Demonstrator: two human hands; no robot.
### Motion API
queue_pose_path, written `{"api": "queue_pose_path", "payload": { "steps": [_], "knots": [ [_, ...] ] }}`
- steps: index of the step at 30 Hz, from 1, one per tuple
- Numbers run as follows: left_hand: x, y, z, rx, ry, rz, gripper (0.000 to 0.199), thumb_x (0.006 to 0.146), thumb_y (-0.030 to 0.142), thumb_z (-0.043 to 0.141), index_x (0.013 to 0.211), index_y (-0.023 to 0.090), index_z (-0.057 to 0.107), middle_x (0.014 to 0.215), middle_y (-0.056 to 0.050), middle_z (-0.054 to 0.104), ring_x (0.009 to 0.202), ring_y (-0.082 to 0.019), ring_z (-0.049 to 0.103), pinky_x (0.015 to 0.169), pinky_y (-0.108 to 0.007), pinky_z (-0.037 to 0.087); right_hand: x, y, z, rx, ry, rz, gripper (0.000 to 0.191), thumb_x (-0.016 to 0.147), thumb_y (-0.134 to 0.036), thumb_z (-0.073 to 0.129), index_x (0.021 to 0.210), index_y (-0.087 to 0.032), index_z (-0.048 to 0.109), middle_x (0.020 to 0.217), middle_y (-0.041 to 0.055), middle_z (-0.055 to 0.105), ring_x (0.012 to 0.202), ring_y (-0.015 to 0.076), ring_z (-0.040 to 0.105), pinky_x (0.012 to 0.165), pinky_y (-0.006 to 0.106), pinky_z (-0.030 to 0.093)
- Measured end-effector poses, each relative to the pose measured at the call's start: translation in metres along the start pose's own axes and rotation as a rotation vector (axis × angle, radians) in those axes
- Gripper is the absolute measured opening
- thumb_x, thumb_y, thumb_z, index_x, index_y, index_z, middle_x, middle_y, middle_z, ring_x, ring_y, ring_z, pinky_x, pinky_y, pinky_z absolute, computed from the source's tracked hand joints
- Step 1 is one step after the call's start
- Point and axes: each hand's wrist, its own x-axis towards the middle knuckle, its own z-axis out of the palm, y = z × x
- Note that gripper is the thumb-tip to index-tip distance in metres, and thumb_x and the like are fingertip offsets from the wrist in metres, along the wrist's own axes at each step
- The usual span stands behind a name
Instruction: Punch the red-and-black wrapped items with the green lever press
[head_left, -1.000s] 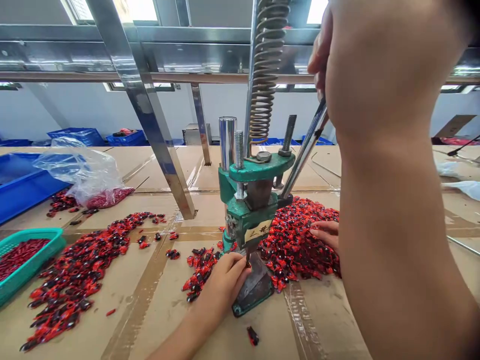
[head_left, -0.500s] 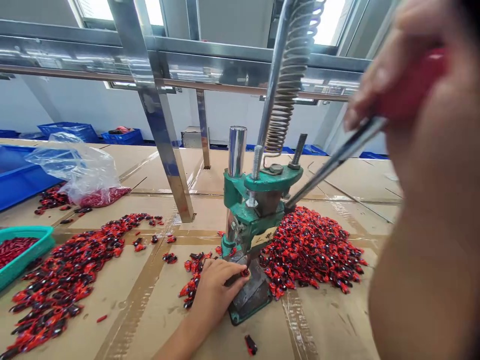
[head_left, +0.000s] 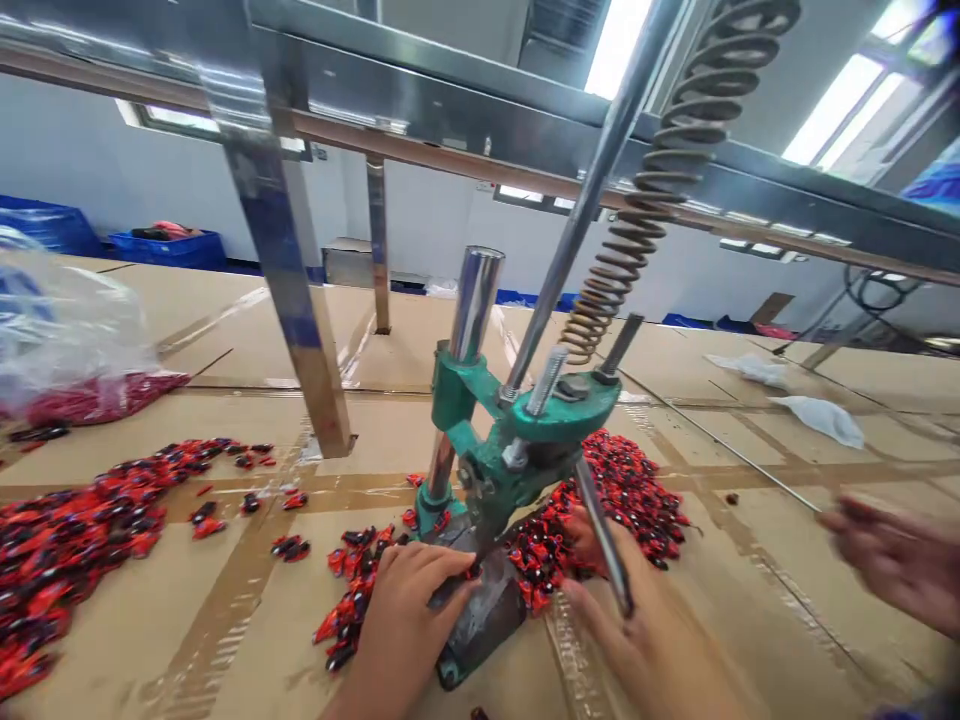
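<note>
My left hand (head_left: 412,615) rests at the base of a green hand press (head_left: 525,425), thumb and index finger pinched on a small red-and-black piece (head_left: 472,570) beneath the press head. The fingers hide most of that piece. My right hand (head_left: 652,620), somewhat blurred, is round the lower end of the metal press lever (head_left: 600,530), which points down toward me. Its red grip is hidden. Behind these fingers lies a heap of red-and-black pieces (head_left: 630,480), and a smaller cluster (head_left: 352,590) sits left of the press.
Another person's blurred hand (head_left: 892,560) enters from the right. A long spread of pieces (head_left: 97,530) and a clear bag (head_left: 82,340) with red contents lie at left. A metal post (head_left: 285,280) stands behind, and a coil spring (head_left: 637,220) rises above the press.
My right hand has swung the lever down from high at the right, and the spring looks more stretched. My left hand stays at the press base. The view has shifted rightward.
</note>
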Motion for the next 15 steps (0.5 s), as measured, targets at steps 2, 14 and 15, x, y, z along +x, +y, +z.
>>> {"api": "queue_pose_path", "payload": {
  "steps": [2,14,15],
  "knots": [
    [0.0,-0.007,0.002,0.014,0.016,0.042,0.015,0.09,0.044,0.073,0.097,0.032,0.076,0.097,0.003,0.079,0.089,-0.023,0.071,0.083,-0.038,0.045,-0.007,0.006,0.032,0.063,-0.028,0.103,0.041,0.095,-0.051,0.05,0.121,-0.022,0.062,0.085,0.0,0.068,0.071,0.0082,0.066,0.064,0.015,0.053],
    [0.012,0.008,0.001,0.093,0.089,0.114,0.04,0.092,0.064,0.056,0.083,0.031,0.076,0.088,0.001,0.081,0.081,-0.027,0.071,0.077,-0.039,0.043,-0.022,-0.09,-0.092,0.0,0.467,-0.359,0.018,0.092,-0.025,0.053,0.079,-0.02,0.064,0.091,0.0007,0.066,0.058,0.0049,0.054,0.041,0.021,0.035],
    [0.011,0.013,-0.002,0.088,0.088,0.108,0.033,0.092,0.059,0.061,0.083,0.03,0.075,0.087,0.001,0.08,0.08,-0.026,0.071,0.077,-0.039,0.044,-0.007,-0.108,-0.11,0.024,0.477,-0.425,0.017,0.088,-0.026,0.056,0.073,-0.02,0.06,0.076,0.0021,0.061,0.06,0.0086,0.054,0.042,0.024,0.03]
  ]
}}
